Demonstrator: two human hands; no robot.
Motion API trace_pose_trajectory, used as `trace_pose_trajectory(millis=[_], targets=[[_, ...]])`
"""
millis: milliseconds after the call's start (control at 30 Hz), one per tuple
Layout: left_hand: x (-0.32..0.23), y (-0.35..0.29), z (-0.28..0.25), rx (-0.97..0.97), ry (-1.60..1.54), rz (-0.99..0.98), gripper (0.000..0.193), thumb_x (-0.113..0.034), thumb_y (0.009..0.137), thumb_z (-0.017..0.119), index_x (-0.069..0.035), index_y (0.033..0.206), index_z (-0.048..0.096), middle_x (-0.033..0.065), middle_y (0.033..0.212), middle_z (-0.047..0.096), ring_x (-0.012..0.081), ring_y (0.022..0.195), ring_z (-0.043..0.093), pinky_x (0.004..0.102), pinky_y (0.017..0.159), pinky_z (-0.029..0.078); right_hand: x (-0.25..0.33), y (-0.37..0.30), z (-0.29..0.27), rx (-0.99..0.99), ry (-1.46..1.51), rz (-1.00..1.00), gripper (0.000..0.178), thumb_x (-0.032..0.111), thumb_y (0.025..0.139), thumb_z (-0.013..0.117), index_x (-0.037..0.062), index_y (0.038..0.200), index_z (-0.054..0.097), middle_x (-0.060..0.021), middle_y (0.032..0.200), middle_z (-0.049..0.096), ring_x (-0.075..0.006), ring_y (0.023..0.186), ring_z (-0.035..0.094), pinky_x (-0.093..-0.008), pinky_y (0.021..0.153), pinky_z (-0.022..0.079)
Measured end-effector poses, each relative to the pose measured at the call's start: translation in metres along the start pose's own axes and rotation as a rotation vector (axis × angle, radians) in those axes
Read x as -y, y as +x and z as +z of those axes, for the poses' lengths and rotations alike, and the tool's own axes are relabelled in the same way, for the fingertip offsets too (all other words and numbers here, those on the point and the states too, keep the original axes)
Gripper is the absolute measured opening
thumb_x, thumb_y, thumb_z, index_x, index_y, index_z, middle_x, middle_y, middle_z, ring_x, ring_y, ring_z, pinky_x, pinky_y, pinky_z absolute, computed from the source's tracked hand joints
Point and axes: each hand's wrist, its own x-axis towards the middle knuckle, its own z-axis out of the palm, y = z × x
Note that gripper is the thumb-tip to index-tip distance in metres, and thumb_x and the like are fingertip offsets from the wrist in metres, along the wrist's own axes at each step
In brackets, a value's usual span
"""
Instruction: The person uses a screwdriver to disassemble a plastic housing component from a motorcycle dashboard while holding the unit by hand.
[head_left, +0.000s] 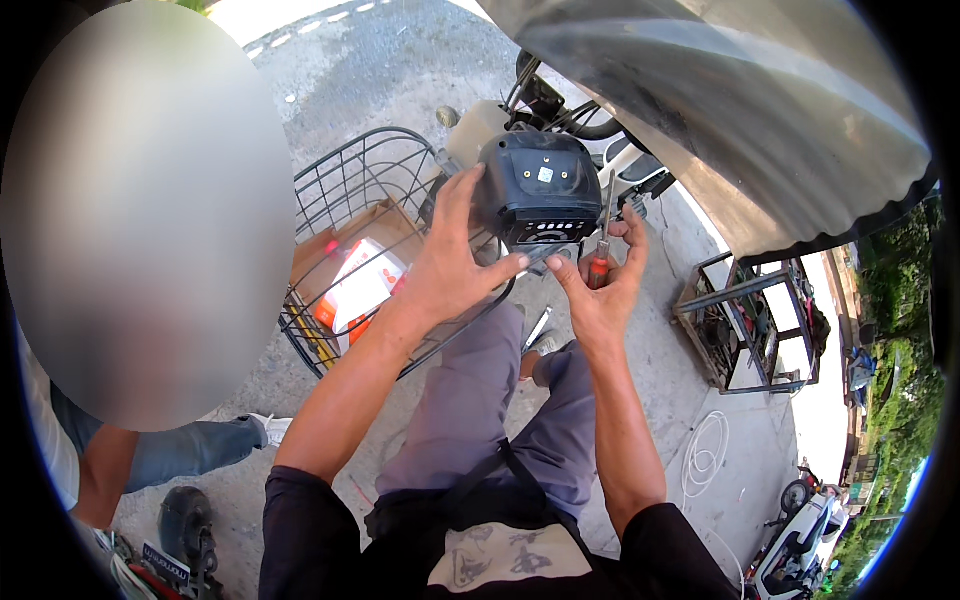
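Observation:
A black plastic housing (540, 180) with small screws on top and a panel on its near side sits at the front of a two-wheeler, just ahead of me. My left hand (440, 275) grips its left side, fingers along the edge and thumb at the lower near edge. In my right hand (606, 305) is a screwdriver (599, 268) with a red-orange handle, its metal shaft pointing up beside the housing's right side. That hand's thumb reaches toward the housing's lower near edge, close to my left thumb; I cannot tell whether it touches.
A black wire basket (383, 130) on the left holds a cardboard box (308, 258) and a white-orange package (362, 283). Another person (180, 445) stands at left. Overhead right hangs corrugated sheeting (720, 100). A metal-framed rack (745, 320), coiled white hose (705, 450) and parked scooter (798, 540) are right.

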Motion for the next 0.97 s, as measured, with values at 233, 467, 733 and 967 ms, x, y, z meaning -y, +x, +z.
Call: trace_pose_trajectory(millis=[233,467,733,967], targets=[[-0.020,-0.026,-0.017,-0.104,-0.028,-0.119,0.084,-0.015,0.091,0.080,0.002,0.159,0.034,0.0223,0.158,0.041,0.0349,0.140,0.053,0.0445,0.115,0.049,-0.005,-0.062,-0.052,0.001,0.251,0.161,0.049,0.011,0.106,0.067,0.0027,0.152,0.052,-0.0047,0.117,0.063,-0.0079,0.073,0.054,-0.0250,0.061,0.044],[-0.022,-0.112,-0.032,-0.421,-0.921,-0.247,0.038,-0.012,0.107,0.064,0.001,0.142,0.056,0.0158,0.135,0.065,0.0223,0.111,0.069,0.0374,0.098,0.059,-0.001,-0.165,-0.086,0.079,0.313,0.278,0.043,0.016,0.110,0.063,0.0038,0.150,0.057,-0.0058,0.103,0.070,-0.0072,0.072,0.055,-0.0231,0.063,0.045],[-0.025,-0.134,-0.070,-0.652,-1.473,-0.199,0.033,-0.008,0.107,0.062,0.008,0.136,0.060,0.0187,0.134,0.065,0.0266,0.126,0.065,0.0397,0.110,0.059,0.020,-0.229,-0.105,0.067,0.429,0.321,0.036,0.010,0.107,0.064,0.0079,0.143,0.057,-0.0082,0.097,0.072,-0.0080,0.068,0.056,-0.0228,0.060,0.043],[-0.070,-0.115,-0.052,-0.237,-1.416,-0.208,0.039,-0.024,0.111,0.057,-0.008,0.146,0.055,0.0014,0.141,0.064,0.0142,0.131,0.062,0.0317,0.110,0.054,0.036,-0.256,-0.124,0.047,0.480,0.271,0.034,0.007,0.104,0.065,0.0085,0.138,0.060,-0.0086,0.096,0.073,-0.0085,0.065,0.056,-0.0220,0.057,0.043]])
